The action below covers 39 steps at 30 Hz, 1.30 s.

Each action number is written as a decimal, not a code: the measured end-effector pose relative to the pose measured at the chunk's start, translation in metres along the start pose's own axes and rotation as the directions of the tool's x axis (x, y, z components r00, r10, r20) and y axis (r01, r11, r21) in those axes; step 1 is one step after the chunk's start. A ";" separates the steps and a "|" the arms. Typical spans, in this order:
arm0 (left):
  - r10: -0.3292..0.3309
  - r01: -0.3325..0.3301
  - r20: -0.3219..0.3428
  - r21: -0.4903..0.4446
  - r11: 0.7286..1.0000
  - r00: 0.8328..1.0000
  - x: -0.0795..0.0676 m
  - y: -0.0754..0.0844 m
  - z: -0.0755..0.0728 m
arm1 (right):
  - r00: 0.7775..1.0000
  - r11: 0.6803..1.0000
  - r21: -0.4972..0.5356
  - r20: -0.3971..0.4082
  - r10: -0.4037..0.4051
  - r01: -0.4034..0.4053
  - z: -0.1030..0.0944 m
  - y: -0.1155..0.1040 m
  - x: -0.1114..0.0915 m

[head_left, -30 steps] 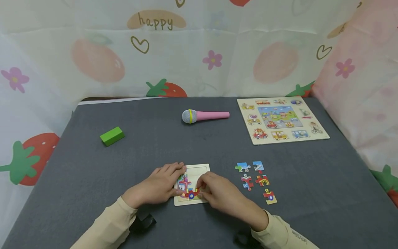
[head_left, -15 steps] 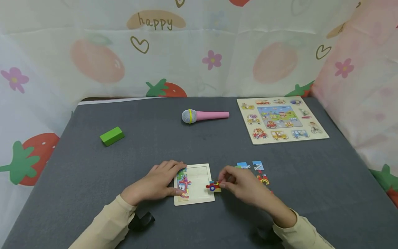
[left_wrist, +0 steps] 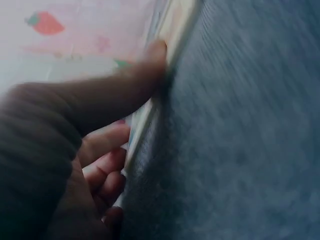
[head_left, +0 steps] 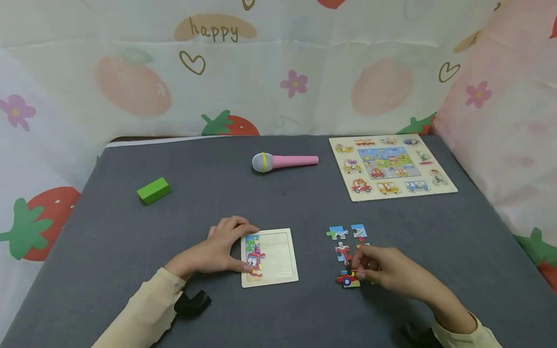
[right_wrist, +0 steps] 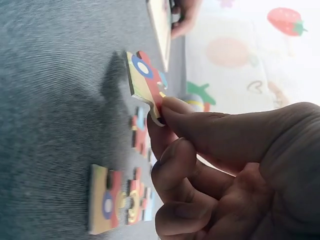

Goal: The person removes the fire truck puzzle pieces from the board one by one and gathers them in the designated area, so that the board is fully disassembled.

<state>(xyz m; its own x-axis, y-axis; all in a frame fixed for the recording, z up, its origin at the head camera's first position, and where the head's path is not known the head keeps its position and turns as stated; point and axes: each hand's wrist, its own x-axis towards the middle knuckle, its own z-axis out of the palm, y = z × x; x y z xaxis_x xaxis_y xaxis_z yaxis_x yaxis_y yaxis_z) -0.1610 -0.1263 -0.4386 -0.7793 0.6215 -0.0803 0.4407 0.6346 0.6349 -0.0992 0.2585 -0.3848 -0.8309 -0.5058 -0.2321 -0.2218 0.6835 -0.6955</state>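
Note:
In the head view, my left hand [head_left: 219, 246] holds the left side of a small wooden puzzle tray [head_left: 278, 256], thumb low on its left edge and fingers at the upper corner. A strip of puzzle pieces [head_left: 254, 253] showing a face lies along the tray's left side. My right hand [head_left: 391, 270] pinches a jigsaw piece [right_wrist: 142, 75] with a blue wheel and red body between thumb and index finger, raised off the cloth in the right wrist view. Loose puzzle pieces [head_left: 337, 232] lie around that hand, some partly hidden behind it.
A pink toy microphone [head_left: 296, 161] lies at the back middle, and a green block [head_left: 154, 191] sits at the left. Toward the back right rests a larger vehicle puzzle board [head_left: 409, 188]. A printed curtain [head_left: 261, 106] rises behind the dark table [head_left: 209, 183].
My right hand has lifted the wheel piece out of the tray and carried it right, over by the loose pieces. My left hand has stayed at the tray, its fingers shifting slightly.

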 end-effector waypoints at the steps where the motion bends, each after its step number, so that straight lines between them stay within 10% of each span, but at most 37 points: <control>1: 0.001 -0.001 0.004 -0.015 1.000 1.000 0.001 -0.002 0.000 | 1.000 1.000 -0.010 -0.001 -0.007 0.007 0.001 0.002 0.000; 26: 0.022 -0.022 0.011 -0.041 0.999 1.000 0.001 -0.005 -0.002 | 0.999 0.988 -0.155 -0.051 0.000 -0.008 0.005 -0.005 0.007; 39: 0.034 -0.034 0.006 -0.043 0.998 0.999 0.001 -0.008 0.000 | 0.973 0.956 -0.250 -0.136 -0.189 0.151 0.042 -0.063 0.084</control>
<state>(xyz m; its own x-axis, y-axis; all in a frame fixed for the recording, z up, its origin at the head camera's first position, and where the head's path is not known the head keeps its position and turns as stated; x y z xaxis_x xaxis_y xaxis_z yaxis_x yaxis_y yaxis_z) -0.1654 -0.1309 -0.4435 -0.7609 0.6457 -0.0632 0.4472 0.5925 0.6700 -0.1337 0.1505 -0.3892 -0.8355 -0.5495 -0.0020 -0.4651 0.7093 -0.5297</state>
